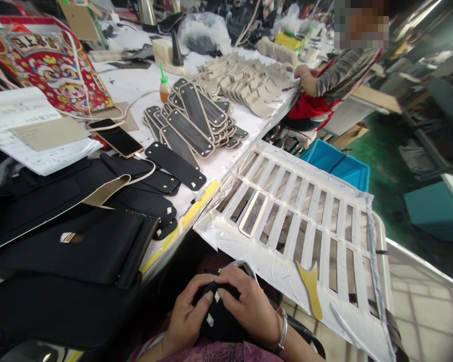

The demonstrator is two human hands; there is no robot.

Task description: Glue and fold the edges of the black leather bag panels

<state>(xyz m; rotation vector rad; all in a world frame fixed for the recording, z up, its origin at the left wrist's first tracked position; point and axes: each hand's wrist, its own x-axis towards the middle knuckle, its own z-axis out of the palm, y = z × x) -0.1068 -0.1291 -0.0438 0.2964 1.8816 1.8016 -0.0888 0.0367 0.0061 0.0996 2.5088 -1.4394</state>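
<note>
Low over my lap, a black leather-like piece with small whitish patches on it is held between both hands. My left hand pinches its upper edge, thumb on the face beside a patch. From the other side, my right hand grips the same edge, its thumb close to the left one; the fingers behind are partly hidden. A small gold-coloured metal bit shows at the top edge between the hands. Similar black pieces with rounded ends lie on the table to the left, next to a black bag body.
Grey strips with pale borders are piled on the table, near beige pieces. A white slatted rack bears one strip and a yellow forked tool. A phone lies left; a co-worker sits beyond.
</note>
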